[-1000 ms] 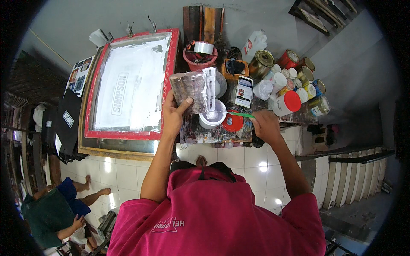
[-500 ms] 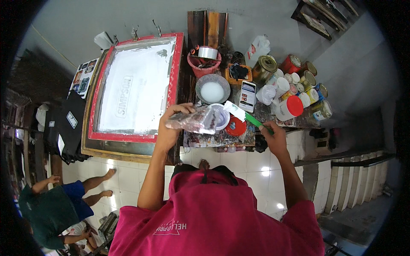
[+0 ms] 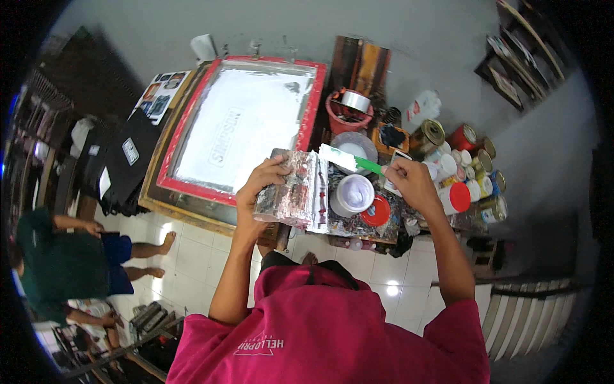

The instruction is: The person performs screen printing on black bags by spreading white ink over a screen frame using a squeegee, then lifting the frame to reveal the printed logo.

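My left hand [image 3: 259,185] is wrapped round the stained block of a wide squeegee [image 3: 293,192], whose far edge is thick with white ink. In my right hand [image 3: 412,182] is a spatula [image 3: 369,166] with a green handle. Its white-coated blade meets or nearly meets the squeegee's upper edge; I cannot tell if they touch. Just below the spatula stands an open white tub [image 3: 353,196] of pale ink, with a red lid [image 3: 377,211] beside it. To the left lies a red-framed printing screen [image 3: 309,121], its mesh spread with white.
A grey bowl [image 3: 364,142], a red bucket [image 3: 339,121] and a phone [image 3: 391,182], partly hidden by my right hand, are on the ink-stained bench. Several paint tins and tubs [image 3: 455,198] crowd its right end. Another person [image 3: 64,259] is at the lower left.
The squeegee has turned so its broad face shows, and the spatula blade has come left to its inked edge. The view has shifted, moving the bench rightward in the picture.
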Available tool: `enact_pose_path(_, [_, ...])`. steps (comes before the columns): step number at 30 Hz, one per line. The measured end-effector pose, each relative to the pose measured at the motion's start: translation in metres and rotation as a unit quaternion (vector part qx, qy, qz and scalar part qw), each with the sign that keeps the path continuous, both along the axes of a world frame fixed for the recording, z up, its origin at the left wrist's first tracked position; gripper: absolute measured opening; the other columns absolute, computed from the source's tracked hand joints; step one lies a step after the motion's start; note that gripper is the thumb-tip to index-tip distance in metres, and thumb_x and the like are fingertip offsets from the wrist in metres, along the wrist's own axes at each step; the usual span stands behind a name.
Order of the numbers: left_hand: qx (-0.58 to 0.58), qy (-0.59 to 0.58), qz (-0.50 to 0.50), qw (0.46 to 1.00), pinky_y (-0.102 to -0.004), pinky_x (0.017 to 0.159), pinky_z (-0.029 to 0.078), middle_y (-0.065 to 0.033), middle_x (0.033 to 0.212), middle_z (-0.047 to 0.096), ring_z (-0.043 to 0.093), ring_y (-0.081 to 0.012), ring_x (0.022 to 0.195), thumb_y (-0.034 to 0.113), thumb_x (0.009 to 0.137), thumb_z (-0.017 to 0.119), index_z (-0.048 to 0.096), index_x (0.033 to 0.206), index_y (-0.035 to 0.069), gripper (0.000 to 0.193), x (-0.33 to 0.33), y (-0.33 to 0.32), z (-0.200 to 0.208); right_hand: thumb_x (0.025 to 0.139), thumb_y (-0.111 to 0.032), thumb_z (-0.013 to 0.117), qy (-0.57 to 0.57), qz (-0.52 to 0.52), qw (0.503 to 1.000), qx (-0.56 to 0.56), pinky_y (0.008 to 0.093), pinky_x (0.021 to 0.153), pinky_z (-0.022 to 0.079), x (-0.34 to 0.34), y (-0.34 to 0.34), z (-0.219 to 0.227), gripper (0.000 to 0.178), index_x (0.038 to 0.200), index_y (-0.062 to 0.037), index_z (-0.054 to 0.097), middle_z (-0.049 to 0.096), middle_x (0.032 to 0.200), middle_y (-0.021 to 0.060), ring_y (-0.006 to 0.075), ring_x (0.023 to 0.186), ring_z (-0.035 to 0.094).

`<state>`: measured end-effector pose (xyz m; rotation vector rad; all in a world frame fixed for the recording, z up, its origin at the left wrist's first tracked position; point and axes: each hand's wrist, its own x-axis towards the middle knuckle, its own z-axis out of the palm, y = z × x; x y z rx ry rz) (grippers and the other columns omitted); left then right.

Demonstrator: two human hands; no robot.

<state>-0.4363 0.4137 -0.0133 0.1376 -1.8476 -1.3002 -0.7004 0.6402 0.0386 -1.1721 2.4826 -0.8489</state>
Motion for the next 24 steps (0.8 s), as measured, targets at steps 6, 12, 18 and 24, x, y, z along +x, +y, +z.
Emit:
enact_pose_path(6, [-0.074,-0.019,0.088,0.993,-0.0518,0.119,0.032,-0.0121,0.117,0.071,0.058,-0.0354,0.130,0.008,0.070,0.083,0.067,0.100,0.005,0.035,0.046,-0.032,0.004,0.091,-0.030,0.073,-0.013,0.096,0.995,-0.025,0.0302,0.052,0.039,0.015,-0.073,0.017,0.033,0.077,0.0000,0.068,0.058,0.056,0.0028,0.0093,0.053,0.054])
enact_pose_path(12, [-0.043,0.002,0.152,0.987,-0.0491,0.116,0.037,-0.0122,0.117,0.071,0.058,-0.0347,0.130,0.003,0.072,0.081,0.067,0.102,0.004,0.034,0.089,-0.082,-0.009,0.090,-0.027,0.075,-0.203,0.150,0.967,0.026,0.0240,0.044,0.032,0.058,-0.119,0.038,0.029,0.074,-0.0030,0.068,0.059,0.057,0.0011,0.0041,0.049,0.048])
enact_pose_path(18, [0.131,0.071,0.138,0.979,-0.0459,0.113,0.042,-0.0154,0.117,0.070,0.057,-0.0339,0.131,-0.001,0.086,0.072,0.065,0.105,0.002,0.021,0.130,-0.144,-0.020,0.094,-0.027,0.073,-0.276,0.043,0.953,-0.118,0.0218,0.042,0.033,0.093,-0.159,0.003,0.026,0.085,-0.0031,0.069,0.063,0.064,0.0011,0.0044,0.046,0.048])
enact_pose_path(24, [0.238,0.009,0.140,0.961,-0.0366,0.101,0.051,-0.0131,0.114,0.071,0.066,-0.0259,0.114,-0.010,0.082,0.072,0.064,0.110,0.000,0.030,0.143,-0.181,0.001,0.096,-0.027,0.070,-0.317,0.011,0.940,-0.122,0.0242,0.044,0.036,0.151,-0.213,-0.024,0.026,0.088,-0.0028,0.069,0.064,0.066,0.0022,0.0062,0.047,0.049])
